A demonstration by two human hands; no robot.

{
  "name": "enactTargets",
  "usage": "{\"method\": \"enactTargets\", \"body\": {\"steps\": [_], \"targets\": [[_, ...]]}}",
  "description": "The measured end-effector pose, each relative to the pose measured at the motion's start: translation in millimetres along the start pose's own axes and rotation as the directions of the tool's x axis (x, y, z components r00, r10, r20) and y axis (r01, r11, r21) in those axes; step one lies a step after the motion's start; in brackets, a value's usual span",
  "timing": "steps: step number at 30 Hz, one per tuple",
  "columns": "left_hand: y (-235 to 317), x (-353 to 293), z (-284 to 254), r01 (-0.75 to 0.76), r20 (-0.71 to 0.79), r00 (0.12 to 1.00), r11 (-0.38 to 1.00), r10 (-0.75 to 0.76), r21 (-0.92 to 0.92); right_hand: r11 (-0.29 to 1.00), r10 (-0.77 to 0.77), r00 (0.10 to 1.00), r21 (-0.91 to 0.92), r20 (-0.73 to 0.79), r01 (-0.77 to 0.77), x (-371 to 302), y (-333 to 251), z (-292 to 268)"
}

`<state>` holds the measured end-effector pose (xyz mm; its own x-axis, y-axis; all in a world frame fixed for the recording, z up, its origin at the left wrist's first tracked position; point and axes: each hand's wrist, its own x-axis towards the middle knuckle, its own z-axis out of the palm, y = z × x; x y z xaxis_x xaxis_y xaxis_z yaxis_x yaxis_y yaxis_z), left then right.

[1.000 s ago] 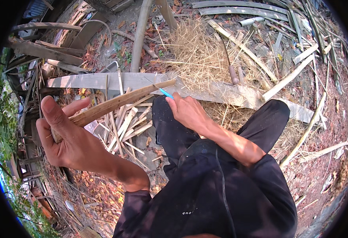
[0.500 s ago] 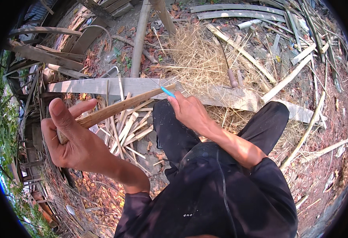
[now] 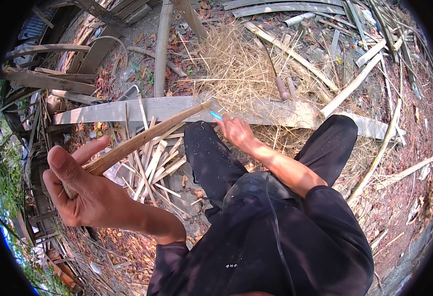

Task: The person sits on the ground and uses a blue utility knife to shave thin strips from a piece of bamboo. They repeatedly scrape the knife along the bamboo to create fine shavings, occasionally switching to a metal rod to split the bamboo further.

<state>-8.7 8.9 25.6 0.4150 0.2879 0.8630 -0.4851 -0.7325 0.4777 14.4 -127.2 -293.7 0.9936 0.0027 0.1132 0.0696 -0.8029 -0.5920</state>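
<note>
My left hand is closed around the lower end of a long, flat bamboo strip, its thumb and index finger standing out. The strip slants up to the right, its far tip in front of the grey plank. My right hand is closed on a blue-handled knife, just right of that tip and apart from it. Only the blue handle shows clearly; the thin blade cannot be made out now. Below the strip, a pile of split bamboo sticks lies on the ground.
Beyond the plank lies a heap of pale shavings, with a sickle on it. Bamboo poles lie at the right. Stacked boards stand at the left. My knees are bent near the plank.
My right hand has moved right with the knife, away from the strip's tip. My left hand still holds the strip. The whole view has shifted slightly.
</note>
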Motion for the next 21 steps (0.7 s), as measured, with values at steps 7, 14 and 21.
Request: {"method": "enactTargets", "body": {"steps": [7, 14, 21], "targets": [[4, -1, 0, 0.015, 0.024, 1.0, 0.999, -0.013, -0.048, 0.983, 0.184, 0.96, -0.052, 0.209, -0.177, 29, 11, 26], [2, 0, -16, 0.135, 0.085, 0.988, 0.99, -0.131, -0.031, 0.321, 0.069, 0.672, 0.621, 0.738, -0.715, 36, 44, 25], [-2, 5, -12, 0.06, 0.17, 0.985, 0.986, -0.033, -0.156, 0.868, 0.138, 0.901, 0.388, 0.41, -0.309, 40, 33, 14]]}}
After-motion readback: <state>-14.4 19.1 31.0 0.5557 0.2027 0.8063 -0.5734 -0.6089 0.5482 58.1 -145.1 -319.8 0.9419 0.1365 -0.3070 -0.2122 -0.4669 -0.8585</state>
